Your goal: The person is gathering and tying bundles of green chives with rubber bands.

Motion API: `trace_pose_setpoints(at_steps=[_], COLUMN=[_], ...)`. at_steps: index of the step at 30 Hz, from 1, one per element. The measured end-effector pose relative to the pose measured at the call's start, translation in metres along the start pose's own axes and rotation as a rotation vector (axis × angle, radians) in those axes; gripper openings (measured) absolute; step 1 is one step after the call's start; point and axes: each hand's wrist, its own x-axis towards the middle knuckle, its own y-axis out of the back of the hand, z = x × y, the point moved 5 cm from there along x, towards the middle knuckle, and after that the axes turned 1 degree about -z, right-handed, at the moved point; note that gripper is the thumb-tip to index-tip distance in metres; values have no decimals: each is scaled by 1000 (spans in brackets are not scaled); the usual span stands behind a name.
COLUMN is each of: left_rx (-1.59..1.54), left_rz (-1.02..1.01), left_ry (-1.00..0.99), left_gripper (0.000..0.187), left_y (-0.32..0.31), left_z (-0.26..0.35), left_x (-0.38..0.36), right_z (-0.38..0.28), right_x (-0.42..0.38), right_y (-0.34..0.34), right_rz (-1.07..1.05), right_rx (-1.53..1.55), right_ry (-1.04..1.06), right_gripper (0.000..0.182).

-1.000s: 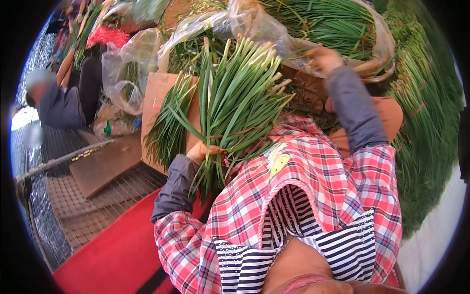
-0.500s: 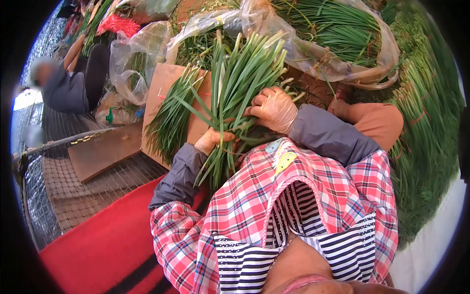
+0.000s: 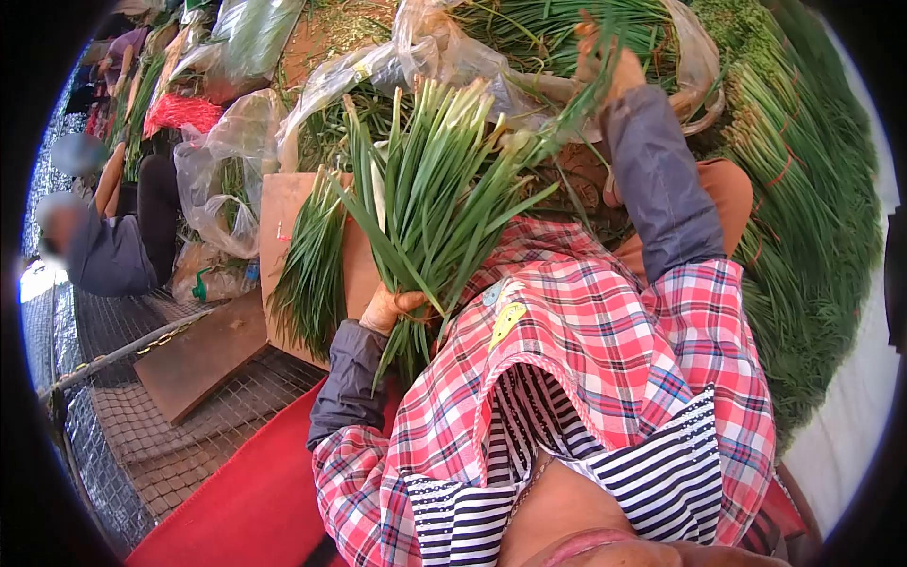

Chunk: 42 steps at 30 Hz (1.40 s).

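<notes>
My left hand (image 3: 392,308) is closed around the lower, leafy part of a thick bunch of garlic chives (image 3: 430,203); its pale cut stem ends point up and away from me. My right hand (image 3: 619,71) is raised at the upper right, in front of an open plastic bag. Some blurred green chive leaves (image 3: 584,106) trail from its fingers toward the bunch. A smaller bundle of chives (image 3: 316,269) lies on a brown board (image 3: 276,203) left of the held bunch.
A clear plastic bag (image 3: 701,57) holds loose chives. Tied bundles (image 3: 789,180) are heaped along the right side. Another person (image 3: 113,241) sits at the left, near a plastic bag (image 3: 222,180) and red strings (image 3: 184,115). A second board (image 3: 203,359) lies on netting.
My right hand has left the bunch and moved up and right with some leaves. The left hand still grips the bunch. The view has shifted slightly.
</notes>
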Motion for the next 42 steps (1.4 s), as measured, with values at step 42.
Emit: trace_pose_setpoints(at_steps=[42], left_rx=[-145], left_rz=[-91], left_ry=[50], left_gripper=[42], left_y=[-111], left_z=[64], left_x=[34], right_z=[103], right_x=[-110], right_y=[-44], right_rz=[-570], right_rx=[-167], right_ry=[-373], right_gripper=[26])
